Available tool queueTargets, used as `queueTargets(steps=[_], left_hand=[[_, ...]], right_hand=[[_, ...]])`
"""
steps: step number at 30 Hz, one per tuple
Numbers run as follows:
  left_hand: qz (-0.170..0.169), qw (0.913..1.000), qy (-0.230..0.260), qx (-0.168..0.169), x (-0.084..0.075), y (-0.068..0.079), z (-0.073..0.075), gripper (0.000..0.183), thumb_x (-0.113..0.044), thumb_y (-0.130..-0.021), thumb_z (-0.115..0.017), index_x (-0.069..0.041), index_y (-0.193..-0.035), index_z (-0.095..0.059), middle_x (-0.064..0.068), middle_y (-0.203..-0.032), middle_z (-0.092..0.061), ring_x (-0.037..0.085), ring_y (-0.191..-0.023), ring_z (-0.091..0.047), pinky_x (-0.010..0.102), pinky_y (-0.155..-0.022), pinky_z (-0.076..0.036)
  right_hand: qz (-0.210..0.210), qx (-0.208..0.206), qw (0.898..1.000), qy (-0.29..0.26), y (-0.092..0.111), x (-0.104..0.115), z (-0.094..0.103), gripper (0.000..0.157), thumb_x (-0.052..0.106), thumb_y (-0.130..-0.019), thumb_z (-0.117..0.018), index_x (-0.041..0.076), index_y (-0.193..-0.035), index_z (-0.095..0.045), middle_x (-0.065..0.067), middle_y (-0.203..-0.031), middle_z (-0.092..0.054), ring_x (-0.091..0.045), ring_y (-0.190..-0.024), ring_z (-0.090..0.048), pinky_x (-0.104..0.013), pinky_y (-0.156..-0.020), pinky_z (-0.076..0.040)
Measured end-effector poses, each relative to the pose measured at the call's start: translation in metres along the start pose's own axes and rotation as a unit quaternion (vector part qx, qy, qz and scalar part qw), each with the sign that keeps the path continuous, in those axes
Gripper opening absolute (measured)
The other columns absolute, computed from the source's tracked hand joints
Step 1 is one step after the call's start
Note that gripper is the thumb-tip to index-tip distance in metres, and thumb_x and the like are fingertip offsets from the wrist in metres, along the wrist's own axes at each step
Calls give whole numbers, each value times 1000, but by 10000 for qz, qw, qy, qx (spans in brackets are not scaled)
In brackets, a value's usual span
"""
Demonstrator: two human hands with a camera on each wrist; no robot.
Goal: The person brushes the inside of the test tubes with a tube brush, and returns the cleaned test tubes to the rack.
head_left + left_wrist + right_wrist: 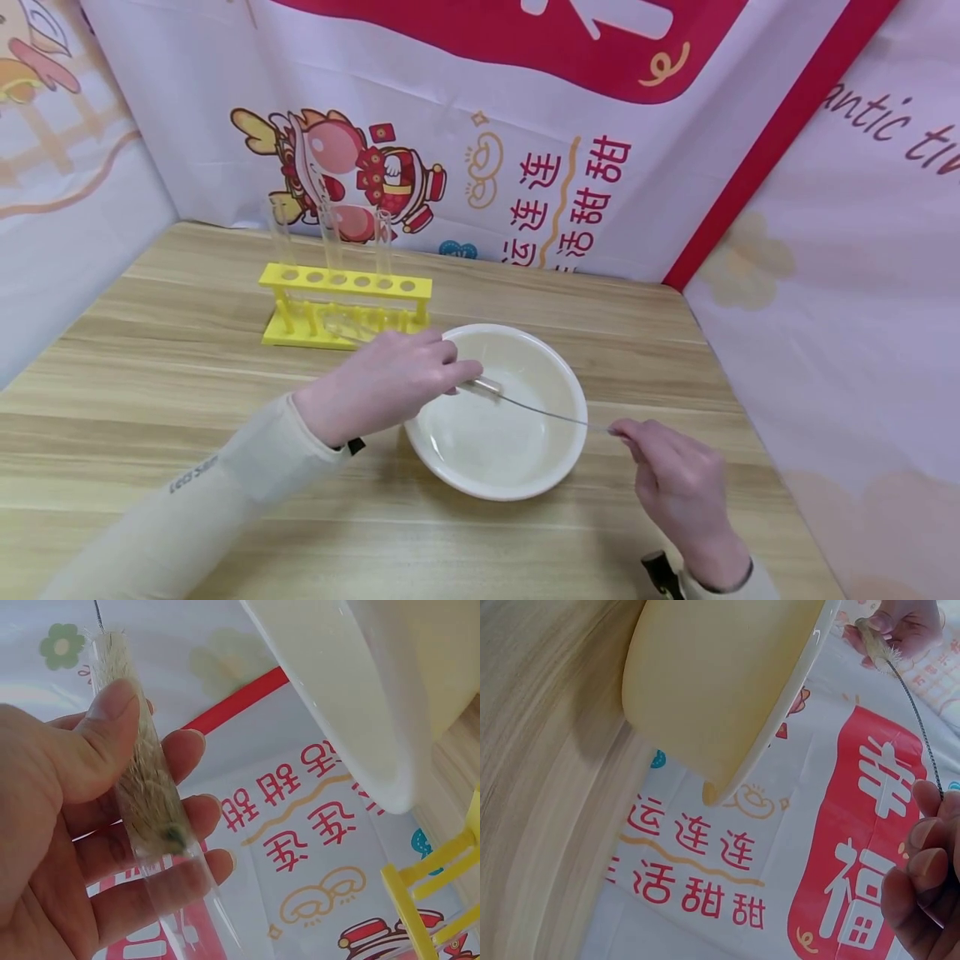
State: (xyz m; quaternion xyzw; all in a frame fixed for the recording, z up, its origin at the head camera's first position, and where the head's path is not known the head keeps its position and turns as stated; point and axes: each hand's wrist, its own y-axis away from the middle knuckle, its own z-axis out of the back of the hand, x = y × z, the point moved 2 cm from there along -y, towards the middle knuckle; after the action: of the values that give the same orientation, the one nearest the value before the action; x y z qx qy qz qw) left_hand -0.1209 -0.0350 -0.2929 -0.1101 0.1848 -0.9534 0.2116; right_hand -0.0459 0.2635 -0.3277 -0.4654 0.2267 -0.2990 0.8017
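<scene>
Over the white basin (495,450), my left hand (390,379) grips a clear glass test tube (199,904) with thumb and fingers. Inside the tube sit the pale bristles of a test tube brush (154,787), with a dark greenish tip toward the closed end. The brush's thin twisted wire handle (919,712) runs out of the tube's mouth across the basin to the right. My right hand (678,475) holds the far part of that wire between curled fingers, just beyond the basin's right rim. Part of the tube is hidden behind the left fingers.
A yellow test tube rack (345,283) stands behind and left of the basin, with several upright clear tubes (330,229) in it. The wooden table (360,542) meets printed cloth hangings (450,83) at the back and sides.
</scene>
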Motion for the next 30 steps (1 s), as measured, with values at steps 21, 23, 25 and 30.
queueTargets(steps=[21, 23, 25, 30], left_hand=[[-6, 9995, 116, 305, -20, -14, -3, 33, -11, -84, -80, -17, -115, -71, 2, -84, -67, 17, -74, -62, 23, -55, -50], [0, 9995, 117, 286, -21, -15, -3, 33, -10, -84, -80, -17, -114, -71, 1, -84, -67, 16, -74, -61, 23, -56, -50], [-5, 9996, 115, 256, -23, -16, -2, 32, -10, -84, -80, -17, -114, -71, 1, -83, -66, 16, -74, -61, 23, -56, -50], [-36, 9997, 67, 224, -26, -18, 0, 32, -12, -83, -81, -17, -113, -71, 1, -85, -68, 16, -75, -63, 25, -59, -52]], right_hand=[[88, 489, 9986, -207, -16, 17, -28, 29, 17, -104, -53, 4, -85, -71, 0, -68, -66, -17, -54, -65, -30, -47, -53], [43, 530, 9983, -228, -17, 20, -31, 29, 17, -104, -53, 5, -86, -71, 1, -67, -65, -15, -51, -62, -29, -46, -52], [22, 526, 9983, -237, -19, 22, -34, 29, 18, -104, -53, 5, -86, -71, 1, -65, -63, -13, -49, -59, -28, -44, -51], [-68, 645, 9974, -309, -21, 27, -41, 28, 18, -104, -52, 5, -88, -70, 1, -67, -64, -13, -49, -59, -28, -43, -50]])
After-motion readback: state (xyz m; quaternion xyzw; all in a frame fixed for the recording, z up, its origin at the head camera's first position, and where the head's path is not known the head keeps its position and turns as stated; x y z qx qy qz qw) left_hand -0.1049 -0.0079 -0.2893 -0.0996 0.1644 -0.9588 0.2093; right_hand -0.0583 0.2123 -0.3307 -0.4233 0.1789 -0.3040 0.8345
